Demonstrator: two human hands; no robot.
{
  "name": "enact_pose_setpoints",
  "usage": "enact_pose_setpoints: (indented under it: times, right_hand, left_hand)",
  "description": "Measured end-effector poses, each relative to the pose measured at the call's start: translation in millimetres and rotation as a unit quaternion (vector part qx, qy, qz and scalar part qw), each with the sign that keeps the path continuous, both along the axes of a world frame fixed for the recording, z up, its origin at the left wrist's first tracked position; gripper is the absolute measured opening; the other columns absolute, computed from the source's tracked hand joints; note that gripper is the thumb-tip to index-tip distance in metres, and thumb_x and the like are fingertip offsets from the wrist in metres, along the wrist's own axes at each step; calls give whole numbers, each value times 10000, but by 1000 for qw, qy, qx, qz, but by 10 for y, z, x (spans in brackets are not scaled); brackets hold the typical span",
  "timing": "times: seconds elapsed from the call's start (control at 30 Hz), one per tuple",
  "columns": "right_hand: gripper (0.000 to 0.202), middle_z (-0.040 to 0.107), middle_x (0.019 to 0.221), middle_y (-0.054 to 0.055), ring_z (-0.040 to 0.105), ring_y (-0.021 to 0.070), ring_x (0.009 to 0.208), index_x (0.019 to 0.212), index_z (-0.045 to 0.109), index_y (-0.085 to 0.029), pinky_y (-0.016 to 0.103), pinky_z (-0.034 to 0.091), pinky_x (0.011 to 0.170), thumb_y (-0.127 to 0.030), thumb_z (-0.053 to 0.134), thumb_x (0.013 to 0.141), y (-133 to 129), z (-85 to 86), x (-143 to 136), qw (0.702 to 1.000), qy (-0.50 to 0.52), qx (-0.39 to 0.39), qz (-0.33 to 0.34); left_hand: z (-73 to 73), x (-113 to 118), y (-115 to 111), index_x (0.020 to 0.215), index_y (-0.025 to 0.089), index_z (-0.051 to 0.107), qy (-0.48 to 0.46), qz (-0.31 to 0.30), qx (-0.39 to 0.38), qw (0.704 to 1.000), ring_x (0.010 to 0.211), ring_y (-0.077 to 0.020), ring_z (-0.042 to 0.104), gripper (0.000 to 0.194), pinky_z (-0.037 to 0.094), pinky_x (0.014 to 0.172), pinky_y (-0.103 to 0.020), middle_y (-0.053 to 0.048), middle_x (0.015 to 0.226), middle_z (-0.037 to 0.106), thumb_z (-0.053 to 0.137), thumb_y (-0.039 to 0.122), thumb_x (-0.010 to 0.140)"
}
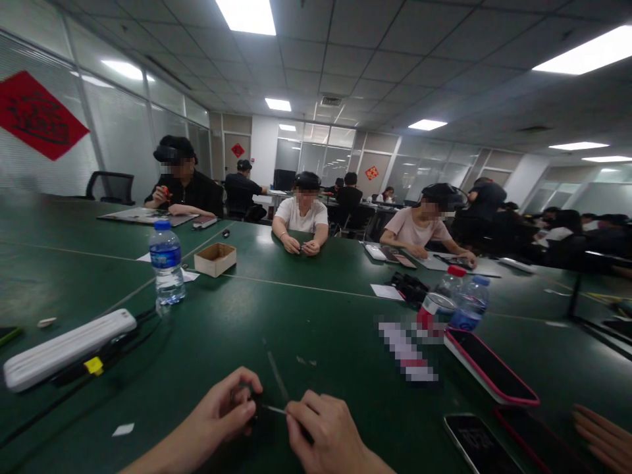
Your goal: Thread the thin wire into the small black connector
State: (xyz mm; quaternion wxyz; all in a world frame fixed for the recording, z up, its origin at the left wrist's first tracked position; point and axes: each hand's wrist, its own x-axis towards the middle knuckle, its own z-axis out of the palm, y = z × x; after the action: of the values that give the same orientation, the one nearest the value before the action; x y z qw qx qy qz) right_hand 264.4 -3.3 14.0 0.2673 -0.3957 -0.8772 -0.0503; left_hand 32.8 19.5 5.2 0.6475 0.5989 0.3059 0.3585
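Observation:
Low in the head view, my left hand (230,405) is closed with thumb and fingers pinching a small dark object (254,411); most of it is hidden by the fingers, and its kind is unclear. My right hand (326,424) is closed on a thin metal tool (274,409), whose narrow tip points left and reaches the dark object. A faint pale strip (277,375) shows just beyond my right fingertips, too blurred to name. Small scraps (306,361) lie on the green table (217,329) beyond my hands.
To the left are a white power strip (69,349), a water bottle (168,266) and an open cardboard box (215,259). Phones (488,365) and bottles (469,303) stand or lie right. Another person's hand (602,434) rests at the right edge. People sit opposite.

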Motion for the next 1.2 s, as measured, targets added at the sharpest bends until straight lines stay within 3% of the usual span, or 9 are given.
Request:
enact_pose_setpoints:
  times: [0.1, 0.27, 0.53, 0.83, 0.97, 1.2]
  right_hand:
    - [181, 596, 724, 20, 530, 106, 591, 884, 623, -186, 213, 372, 569, -204, 443, 883, -5, -6, 0, 1000, -6, -16, -7]
    - [224, 602, 753, 28, 536, 101, 608, 935, 634, -178, 215, 369, 567, -207, 413, 911, 0, 13, -6, 1000, -1, -19, -7]
    - [240, 610, 793, 31, 537, 100, 638, 1058, 627, -192, 215, 373, 583, -219, 425, 931, -3, 60, -4, 1000, 3, -29, -5]
    - [235, 599, 804, 34, 524, 97, 630, 1080, 634, -196, 214, 371, 582, -234, 461, 926, -19, 111, -16, 999, 1, -28, -24]
    - [234, 595, 811, 34, 537, 106, 651, 1085, 629, -204, 210, 376, 578, -225, 461, 922, -12, 118, -8, 999, 0, -36, -29]
    - [217, 607, 745, 23, 508, 98, 549, 1046, 644, -223, 200, 333, 496, -225, 487, 897, 106, -88, 60, 999, 13, 51, -12]
  left_hand:
    - [-30, -25, 21, 1030, 214, 501, -8, 3, -26, 1000, 550, -77, 349, 321, 337, 568, -203, 65, 671, 388, 561, 478, 858]
    - [-58, -67, 38, 1034, 224, 495, 1, 16, -71, 997, 630, -105, 420, 310, 305, 548, -198, 31, 762, 465, 537, 474, 855]
    - [19, -44, 14, 999, 216, 525, 16, 23, -75, 997, 657, -115, 405, 293, 287, 547, -197, 31, 751, 457, 513, 475, 862]
    - [80, -40, 9, 1008, 209, 552, 23, 21, -60, 998, 612, -107, 365, 343, 261, 528, -196, 31, 722, 441, 506, 517, 864]
    - [91, -37, 2, 1031, 222, 541, 37, 18, -51, 998, 685, -123, 413, 345, 309, 577, -200, 17, 797, 466, 490, 524, 873]
    - [216, 8, -37, 1042, 231, 500, 91, -17, 43, 995, 693, -138, 392, 413, 341, 627, -229, 7, 803, 439, 420, 600, 875]
